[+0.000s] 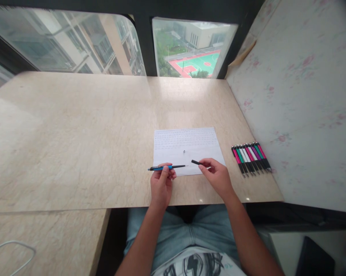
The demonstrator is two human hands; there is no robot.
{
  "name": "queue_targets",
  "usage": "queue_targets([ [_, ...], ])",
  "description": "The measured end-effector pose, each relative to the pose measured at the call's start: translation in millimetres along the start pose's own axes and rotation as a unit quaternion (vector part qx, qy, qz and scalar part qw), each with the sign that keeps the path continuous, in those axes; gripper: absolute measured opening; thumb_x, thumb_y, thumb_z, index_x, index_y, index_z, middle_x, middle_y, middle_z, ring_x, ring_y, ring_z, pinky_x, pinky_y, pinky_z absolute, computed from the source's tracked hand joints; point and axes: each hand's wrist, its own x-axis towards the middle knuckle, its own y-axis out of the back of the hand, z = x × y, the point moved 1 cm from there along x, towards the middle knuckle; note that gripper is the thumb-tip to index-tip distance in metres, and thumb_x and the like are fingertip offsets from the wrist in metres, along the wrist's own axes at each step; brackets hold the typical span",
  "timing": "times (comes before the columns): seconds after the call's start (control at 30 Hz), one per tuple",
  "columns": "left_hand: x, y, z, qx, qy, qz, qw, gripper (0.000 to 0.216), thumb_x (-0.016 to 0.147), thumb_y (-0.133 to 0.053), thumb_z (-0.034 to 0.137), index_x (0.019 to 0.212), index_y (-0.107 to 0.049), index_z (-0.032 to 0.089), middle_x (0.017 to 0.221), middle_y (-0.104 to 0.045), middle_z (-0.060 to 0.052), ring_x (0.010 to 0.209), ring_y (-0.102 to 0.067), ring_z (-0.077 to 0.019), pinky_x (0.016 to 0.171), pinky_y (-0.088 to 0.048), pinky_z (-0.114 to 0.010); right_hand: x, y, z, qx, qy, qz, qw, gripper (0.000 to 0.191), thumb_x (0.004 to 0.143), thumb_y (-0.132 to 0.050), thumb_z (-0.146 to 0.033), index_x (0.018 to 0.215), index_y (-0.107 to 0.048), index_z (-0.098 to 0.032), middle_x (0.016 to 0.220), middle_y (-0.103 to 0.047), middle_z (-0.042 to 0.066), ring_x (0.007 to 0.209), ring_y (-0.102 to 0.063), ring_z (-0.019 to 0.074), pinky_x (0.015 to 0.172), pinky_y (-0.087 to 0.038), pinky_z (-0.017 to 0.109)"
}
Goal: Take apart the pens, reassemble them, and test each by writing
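Pinching a blue pen (172, 166) crosswise, left fingers (172, 175) curl.

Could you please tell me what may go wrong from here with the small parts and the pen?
The small loose part lies on the paper and might roll away if bumped. The thin tip of the blue pen in the left hand is exposed, so it could bend. The right hand pinches the black piece near one end; it might slip.
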Motion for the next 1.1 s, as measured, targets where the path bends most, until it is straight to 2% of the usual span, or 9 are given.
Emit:
queue_targets([
  [0.2,0.4,1.2,-1.4,0.003,-0.002,-0.006,1.0,0.026,0.074,-0.078,0.035,0.088,-0.07,0.015,0.066,-0.064,-0.002,0.062,-0.058,-0.009,0.059,-0.044,-0.021,16.7,-17.9,-0.1,-0.158,0.071,0.058,0.983,0.017,0.086,-0.055,-0.027,0.091,-0.069,-0.019,0.087,-0.072,0.007,0.073,-0.064,0.0192,0.07,-0.049,0.033],
  [0.4,-0.3,0.4,-1.3,0.007,-0.002,-0.014,1.0,0.024,0.075,-0.077,0.034,0.088,-0.07,0.015,0.066,-0.064,-0.001,0.062,-0.058,-0.0087,0.061,-0.045,-0.021,30.8,-44.8,-8.0,-0.247,0.073,0.088,0.962,0.019,0.089,-0.054,-0.031,0.091,-0.068,-0.019,0.083,-0.07,0.008,0.075,-0.061,0.0209,0.067,-0.042,0.031],
  [0.5,-0.8,0.7,-1.4,0.011,-0.002,-0.015,1.0,0.024,0.076,-0.076,0.034,0.089,-0.07,0.015,0.066,-0.064,-0.001,0.062,-0.057,-0.0086,0.061,-0.045,-0.021,27.6,-46.4,-10.3,-0.205,0.066,0.075,0.974,0.023,0.09,-0.053,-0.037,0.091,-0.068,-0.02,0.083,-0.07,0.007,0.071,-0.059,0.0192,0.068,-0.042,0.031],
  [0.6,-0.8,1.8,-2.2,0.013,-0.002,-0.017,1.0,0.023,0.077,-0.076,0.034,0.089,-0.07,0.015,0.067,-0.064,-0.001,0.062,-0.057,-0.0085,0.061,-0.045,-0.021,19.8,-38.9,-10.9,-0.086,0.039,0.052,0.994,0.033,0.094,-0.047,-0.043,0.084,-0.068,-0.02,0.078,-0.069,0.005,0.068,-0.059,0.0175,0.067,-0.043,0.03],
  [0.73,-0.3,3.7,-5.0,0.028,-0.002,-0.027,0.999,0.023,0.077,-0.075,0.034,0.09,-0.07,0.016,0.068,-0.065,-0.001,0.063,-0.058,-0.0084,0.062,-0.045,-0.021,8.4,-28.8,-13.8,0.069,-0.007,-0.034,0.997,0.046,0.096,-0.04,-0.052,0.076,-0.065,-0.019,0.067,-0.064,0.003,0.062,-0.058,0.0159,0.061,-0.044,0.028],
  [0.8,-0.8,4.1,-6.2,0.043,-0.002,-0.035,0.998,0.023,0.078,-0.075,0.034,0.091,-0.07,0.016,0.069,-0.065,-0.001,0.063,-0.058,-0.0086,0.063,-0.045,-0.021,4.1,-26.8,-17.3,0.08,-0.006,-0.091,0.993,0.045,0.095,-0.043,-0.052,0.072,-0.065,-0.019,0.061,-0.061,0.001,0.059,-0.056,0.0148,0.058,-0.043,0.027],
  [0.87,-1.8,3.8,-6.3,0.059,-0.002,-0.041,0.997,0.023,0.078,-0.074,0.034,0.091,-0.069,0.015,0.068,-0.065,-0.001,0.062,-0.058,-0.0086,0.063,-0.046,-0.021,1.1,-25.9,-20.7,0.056,0.004,-0.117,0.992,0.043,0.094,-0.048,-0.05,0.068,-0.063,-0.019,0.057,-0.057,-0.001,0.055,-0.052,0.0135,0.056,-0.039,0.026],
  [0.97,-3.6,2.5,-4.6,0.081,0.0,-0.047,0.996,0.025,0.077,-0.075,0.035,0.09,-0.069,0.014,0.066,-0.065,-0.001,0.056,-0.055,-0.0075,0.056,-0.043,-0.02,-1.6,-24.8,-23.3,0.039,0.022,-0.111,0.993,0.041,0.093,-0.05,-0.047,0.065,-0.062,-0.019,0.054,-0.054,-0.002,0.053,-0.049,0.0128,0.054,-0.037,0.026],
  [1.1,-4.3,1.4,-1.9,0.085,0.015,-0.047,0.995,0.029,0.075,-0.076,0.038,0.088,-0.069,0.013,0.065,-0.065,-0.002,0.053,-0.054,-0.0076,0.05,-0.039,-0.019,-4.4,-23.3,-22.4,0.048,0.06,-0.105,0.992,0.037,0.092,-0.053,-0.045,0.066,-0.064,-0.02,0.059,-0.061,0.001,0.057,-0.054,0.0145,0.057,-0.04,0.027],
])
